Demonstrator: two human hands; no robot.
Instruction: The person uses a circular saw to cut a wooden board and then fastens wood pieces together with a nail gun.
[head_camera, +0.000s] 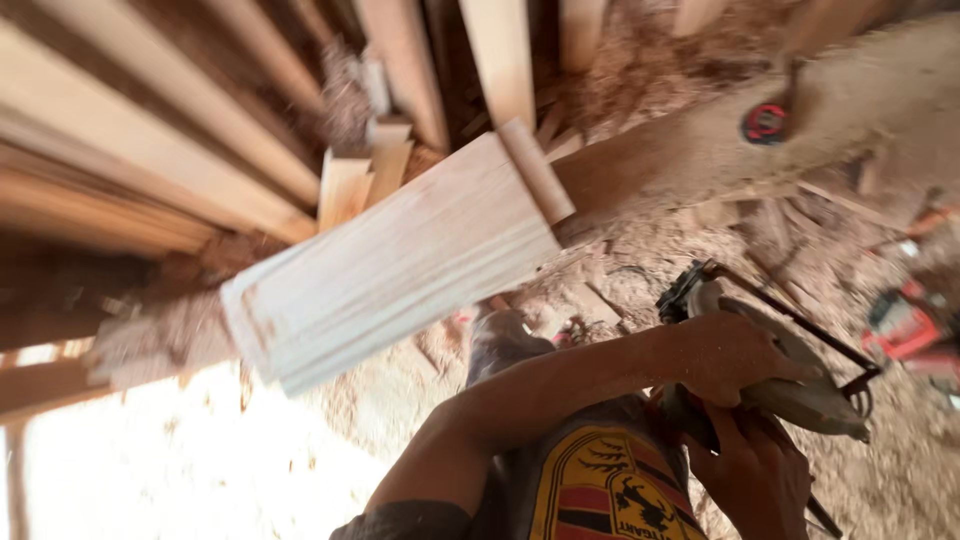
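A woodworking space is shown, blurred by camera motion; the floor (640, 260) is covered in sawdust and offcuts. Long planks (150, 150) are stacked at the upper left. A thick beam (720, 140) is seen running toward the upper right, with a red and black round object (764, 123), possibly a tape measure, lying on it. A pale moulded board (390, 265) is laid across the middle, one cut end pointing lower left, the other end resting against the beam. A red tool (905, 325) is seen at the right edge on the floor, too blurred to identify.

A circular saw (790, 375) is held low on the right, well apart from the moulded board and not touching any wood. The left hand (725, 355) is closed over the top of the saw body. The right hand (755, 465) is placed under the saw near its handle, fingers curled; whether a full grip is made cannot be told. A yellow crest print on the shirt (605, 490) is visible below.

Progress, as judged: the moulded board's near end looks already cut square. No cut is under way, as the blade is clear of the board. Whether further cuts are left cannot be told.
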